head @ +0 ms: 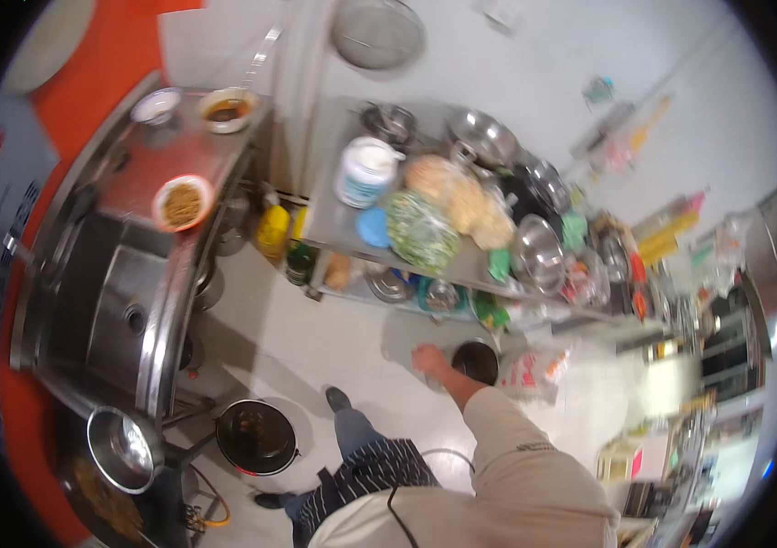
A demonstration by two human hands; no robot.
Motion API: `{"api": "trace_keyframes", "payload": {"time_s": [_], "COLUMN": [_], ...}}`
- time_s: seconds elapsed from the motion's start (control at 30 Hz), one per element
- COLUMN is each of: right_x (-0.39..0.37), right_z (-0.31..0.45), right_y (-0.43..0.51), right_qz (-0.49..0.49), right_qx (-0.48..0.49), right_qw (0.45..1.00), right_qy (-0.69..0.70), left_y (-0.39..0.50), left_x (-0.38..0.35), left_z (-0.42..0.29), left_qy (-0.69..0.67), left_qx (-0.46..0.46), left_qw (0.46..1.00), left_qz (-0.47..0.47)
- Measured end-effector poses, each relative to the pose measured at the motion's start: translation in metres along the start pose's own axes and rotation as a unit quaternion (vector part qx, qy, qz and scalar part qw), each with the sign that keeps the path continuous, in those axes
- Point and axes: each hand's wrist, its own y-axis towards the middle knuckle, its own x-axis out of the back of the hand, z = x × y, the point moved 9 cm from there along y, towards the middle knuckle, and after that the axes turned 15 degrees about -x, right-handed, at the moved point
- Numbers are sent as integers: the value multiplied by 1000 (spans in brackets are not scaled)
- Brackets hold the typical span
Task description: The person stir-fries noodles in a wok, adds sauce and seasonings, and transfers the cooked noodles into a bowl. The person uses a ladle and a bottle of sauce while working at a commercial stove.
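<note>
My right hand (431,360) is stretched out over the tiled floor, in front of a metal shelf table (470,270). Motion blur hides its fingers, and I see no object in it. Just beyond the wrist a dark round pot or bucket (475,362) stands on the floor. Beside that pot is a plastic bag (532,373) with red print. My left hand is out of view. On the table top are a white plastic tub (366,171), a blue lid (374,227), a clear bag of chopped greens (422,231) and bags of pale food (477,212).
To the left is a stainless steel sink (124,294), with a bowl of brown food (183,203) on its counter. A metal bowl (123,449) sits near a large wok (97,496). A black bucket (256,437) stands near my feet. Yellow bottles (272,231) stand between counter and table.
</note>
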Motion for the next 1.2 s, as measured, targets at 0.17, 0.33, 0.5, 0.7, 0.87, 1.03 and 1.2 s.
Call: {"api": "trace_keyframes", "payload": {"time_s": [0.17, 0.33, 0.5, 0.7, 0.87, 1.03, 1.2], "right_x": [18, -14, -31, 48, 7, -155, -316], "right_z": [-92, -65, 0, -61, -157, -182, -186], "right_y": [-46, -155, -233, -326, -491, -643, -737], "right_qz": [68, 121, 130, -116, -161, -145, -93], "right_qx": [-214, -320, -315, -413, -583, -700, -686], "right_qw": [927, 934, 929, 876, 747, 588, 507], "right_qy": [299, 103, 146, 219, 277, 377, 514], "left_y": [52, 108, 166, 100, -51, -194, -298], "left_x": [-155, -195, -234, -371, -491, -572, -642], "left_z": [-174, -262, -338, -362, -413, -458, -475], "left_qy": [-79, -206, 225, 187, 249, 325, 425], "left_qx": [17, 13, -331, -190, -257, -368, -470], "left_qw": [980, 942, 858, 819, 670, 512, 399], "left_qz": [180, 265, 322, 507, 650, 705, 663]}}
